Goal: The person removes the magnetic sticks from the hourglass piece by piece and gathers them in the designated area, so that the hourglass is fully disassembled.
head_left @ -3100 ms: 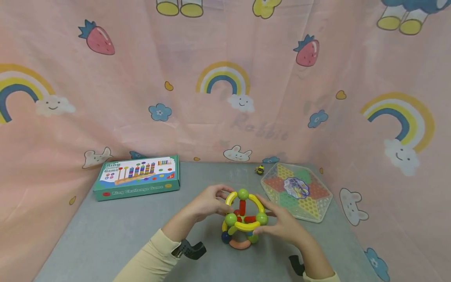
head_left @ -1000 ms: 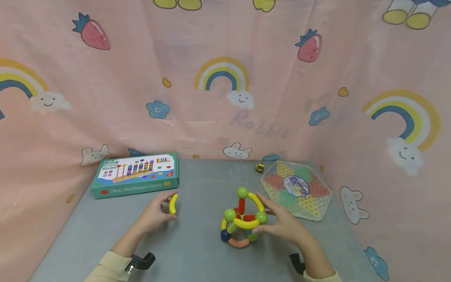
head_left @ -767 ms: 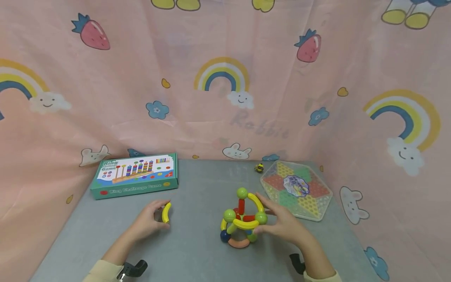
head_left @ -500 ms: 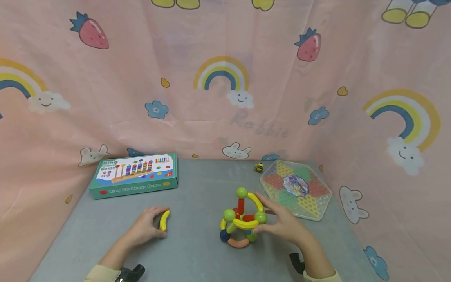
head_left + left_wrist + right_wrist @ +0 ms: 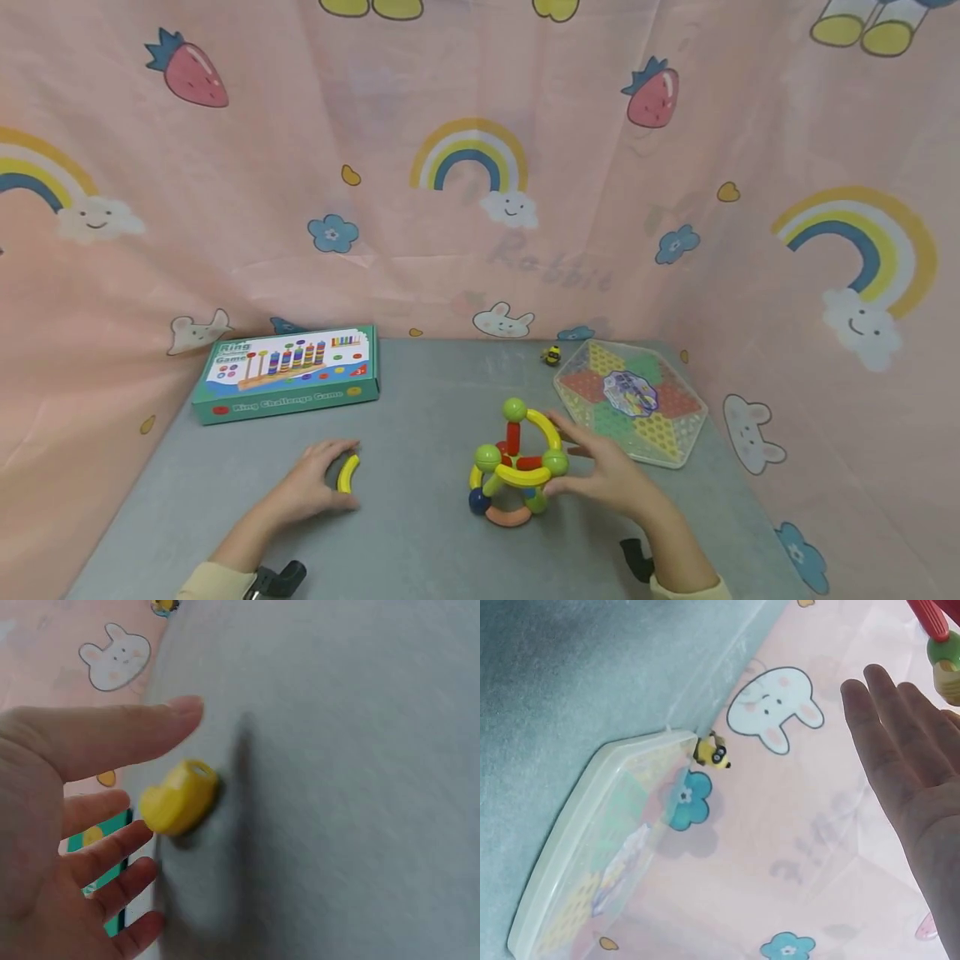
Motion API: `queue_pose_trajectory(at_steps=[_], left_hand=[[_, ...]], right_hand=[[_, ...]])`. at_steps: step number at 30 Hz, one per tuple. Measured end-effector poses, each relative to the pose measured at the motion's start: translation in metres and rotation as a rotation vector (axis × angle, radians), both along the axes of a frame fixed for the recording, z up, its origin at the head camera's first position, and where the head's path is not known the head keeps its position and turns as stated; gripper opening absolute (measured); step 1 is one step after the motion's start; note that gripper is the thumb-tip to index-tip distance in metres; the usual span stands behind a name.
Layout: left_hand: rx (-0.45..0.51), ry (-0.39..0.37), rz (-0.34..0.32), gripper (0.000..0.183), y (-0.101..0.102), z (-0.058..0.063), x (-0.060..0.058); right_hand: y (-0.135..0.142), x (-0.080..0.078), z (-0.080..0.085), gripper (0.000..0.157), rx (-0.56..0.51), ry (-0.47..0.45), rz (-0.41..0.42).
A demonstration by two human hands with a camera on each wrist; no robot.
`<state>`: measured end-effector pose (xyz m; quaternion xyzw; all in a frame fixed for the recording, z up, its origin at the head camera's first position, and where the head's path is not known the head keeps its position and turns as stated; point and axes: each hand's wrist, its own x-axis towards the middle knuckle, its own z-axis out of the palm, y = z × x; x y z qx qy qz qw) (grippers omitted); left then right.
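Note:
On the grey table at left lies a curved yellow toy bar (image 5: 347, 473). My left hand (image 5: 303, 487) is spread around it; in the left wrist view, a gap shows between the thumb and the yellow bar (image 5: 180, 796). Right of centre stands a magnetic-rod structure with green balls (image 5: 487, 458), red rods and curved yellow bars, plus a dark blue ball and an orange curved bar low down. My right hand (image 5: 615, 479) is at its right side, fingers extended, thumb by a green ball. Any contact there is unclear. The right wrist view shows straight fingers beside a green ball (image 5: 943, 651).
A green Ring Challenge Game box (image 5: 292, 375) lies at the back left. At the back right is a clear hexagonal checkers case (image 5: 630, 404), with a small bee figure (image 5: 552, 357) beside it. A pink printed cloth (image 5: 450, 275) hangs behind the table.
My left hand has taken a yellow bar off the structure's upper left, carried it left, set it on the table and let go. My right hand has eased slightly away from the structure.

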<state>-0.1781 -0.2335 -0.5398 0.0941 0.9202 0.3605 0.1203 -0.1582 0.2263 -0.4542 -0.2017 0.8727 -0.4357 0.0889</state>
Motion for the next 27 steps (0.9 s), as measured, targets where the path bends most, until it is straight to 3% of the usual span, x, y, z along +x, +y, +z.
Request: queue_pose_trajectory(at_steps=[4,7,16,22,27], left_hand=[[0.037,0.059,-0.020,0.079,0.009,0.009,-0.002],[0.074,0.118,-0.071,0.069,0.019,0.018,-0.004],[0.117,0.229,-0.148,0.057,0.056,0.055,-0.007],[0.176,0.244,-0.258,0.060,0.088,0.080,-0.002],[0.210,0.229,-0.332,0.063,0.116,0.085,0.001]], right_hand=[[0.000,0.000,0.001,0.097,-0.002,-0.004,0.006],[-0.001,0.000,0.001,0.095,0.002,-0.007,0.006],[-0.004,0.001,0.002,0.094,0.008,0.005,0.002],[-0.004,0.003,0.003,0.091,0.020,0.017,0.009],[-0.005,0.004,0.002,0.091,0.042,0.007,-0.016]])
